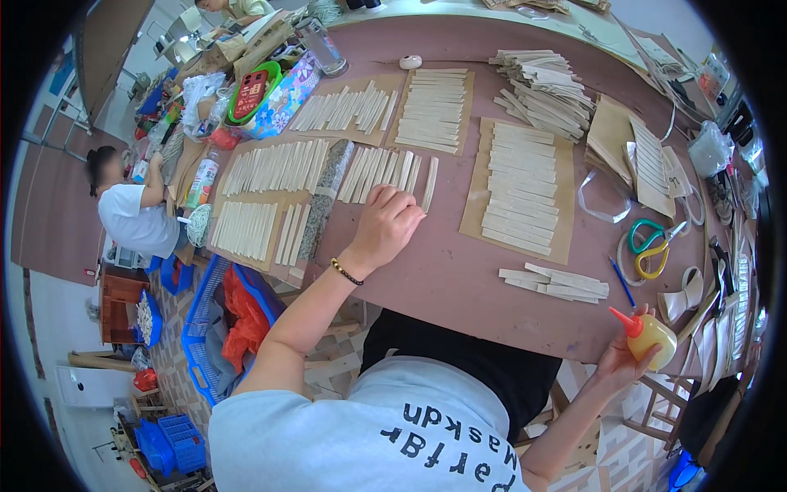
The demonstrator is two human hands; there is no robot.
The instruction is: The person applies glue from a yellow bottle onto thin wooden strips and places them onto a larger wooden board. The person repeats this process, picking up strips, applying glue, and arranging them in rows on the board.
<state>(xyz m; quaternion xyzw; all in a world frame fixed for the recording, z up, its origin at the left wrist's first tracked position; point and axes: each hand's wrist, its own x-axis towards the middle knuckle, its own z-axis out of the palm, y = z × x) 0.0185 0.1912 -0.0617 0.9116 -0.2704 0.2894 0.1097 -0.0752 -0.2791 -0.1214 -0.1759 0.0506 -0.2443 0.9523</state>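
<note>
My left hand (387, 225) is closed over the middle of the table, its fingertips at the near end of a narrow cream strip (431, 182). Just left of that strip, a row of similar strips (379, 175) lies side by side. Off the table's front right edge, my right hand (620, 358) is wrapped round a squeeze bottle (657, 343) of yellowish liquid with a red pointed nozzle, tilted up to the left. Between the hands lies a small loose bunch of strips (554, 283). Beyond it, a brown sheet (470, 207) carries a long column of strips.
Green and yellow scissors (653, 246) and a blue pen (620, 283) lie at the right. A heap of strips (545, 94) is at the back. A speckled stone bar (326, 193) separates rows at left. A blue basket (205, 328) stands below; another person (135, 205) sits at far left.
</note>
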